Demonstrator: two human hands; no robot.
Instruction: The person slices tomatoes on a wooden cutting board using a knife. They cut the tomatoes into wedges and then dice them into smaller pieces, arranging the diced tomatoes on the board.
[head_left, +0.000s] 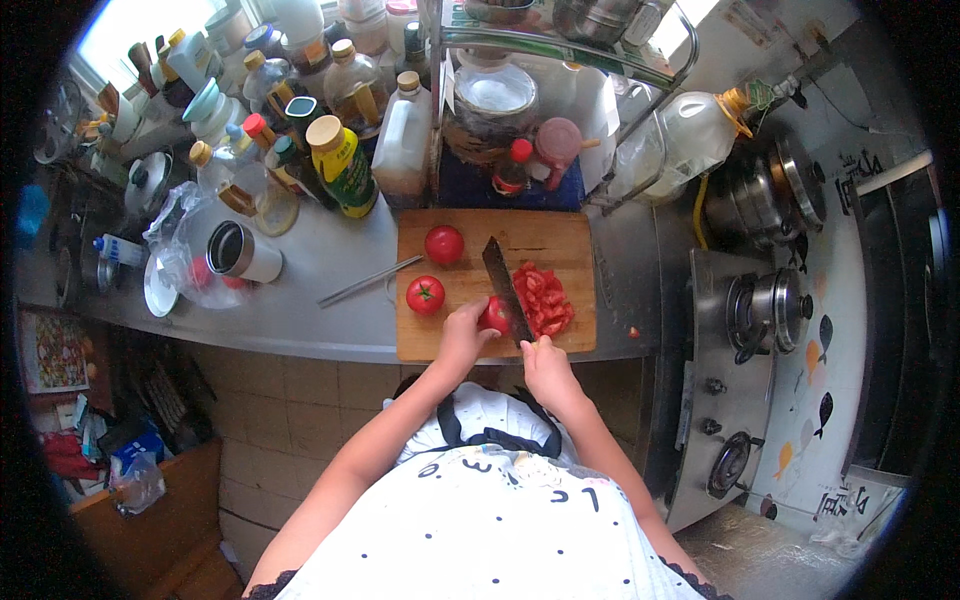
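On a wooden cutting board, my left hand grips a red tomato from its left side. My right hand is closed around the handle of a kitchen knife, whose dark blade points away from me. The blade lies against the right side of that tomato; whether it cuts in cannot be told. Just right of the blade is a pile of chopped tomato. Two whole tomatoes sit at the board's left: one at the back, and one with a green calyx nearer me.
A pair of metal chopsticks reaches the board's left edge. Farther left stands a white cup beside a plastic bag. Bottles, including a yellow-labelled one, crowd the back. A metal rack stands behind the board, a gas stove to the right.
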